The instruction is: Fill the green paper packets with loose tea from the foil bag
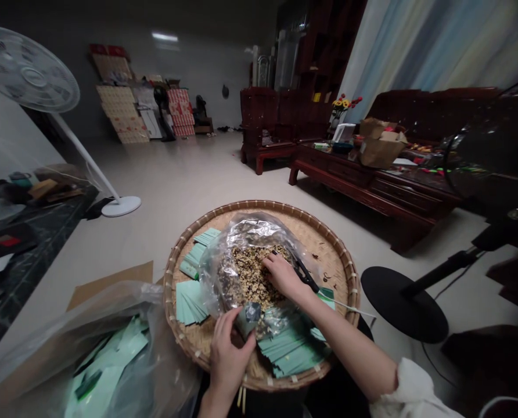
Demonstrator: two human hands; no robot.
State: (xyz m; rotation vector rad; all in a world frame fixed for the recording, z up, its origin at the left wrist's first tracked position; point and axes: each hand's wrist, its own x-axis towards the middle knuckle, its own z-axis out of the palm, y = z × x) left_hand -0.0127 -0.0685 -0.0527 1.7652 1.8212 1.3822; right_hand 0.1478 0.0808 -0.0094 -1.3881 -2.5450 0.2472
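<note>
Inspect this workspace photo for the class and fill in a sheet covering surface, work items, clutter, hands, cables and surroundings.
Surface: round woven bamboo tray, resting low, with a few scraps on it.
Work items: foil-lined clear plastic bag of brown seed mix; stacks of pale green packets; black tongs.
Clutter: plastic sack of green packets on a cardboard sheet.
Hands: left hand fingers closed around a small grey packet; right hand resting in the mix.
Cables: thin black cable on the floor.
Surroundings: standing fan, carved wooden table, stacked flattened boxes.
</note>
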